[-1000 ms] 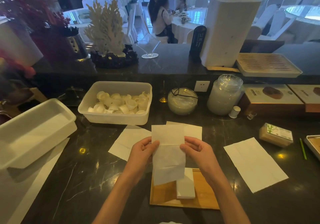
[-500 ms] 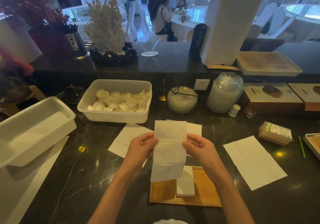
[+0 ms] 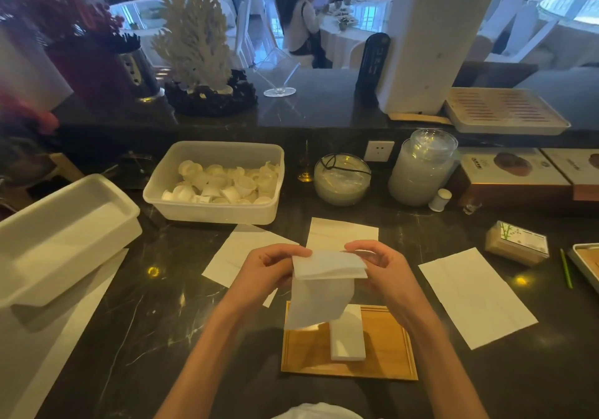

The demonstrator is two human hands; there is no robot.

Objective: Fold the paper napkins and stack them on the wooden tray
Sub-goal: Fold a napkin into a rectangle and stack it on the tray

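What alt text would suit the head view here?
Both hands, left hand and right hand, hold a white paper napkin mid-fold above a wooden tray already holding a folded napkin stack. Unfolded napkins lie around on the dark counter.

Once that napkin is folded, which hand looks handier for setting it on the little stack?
Probably the right hand. The folded stack lies right of centre on the wooden tray, nearly below that hand; the left hand would have to cross over.
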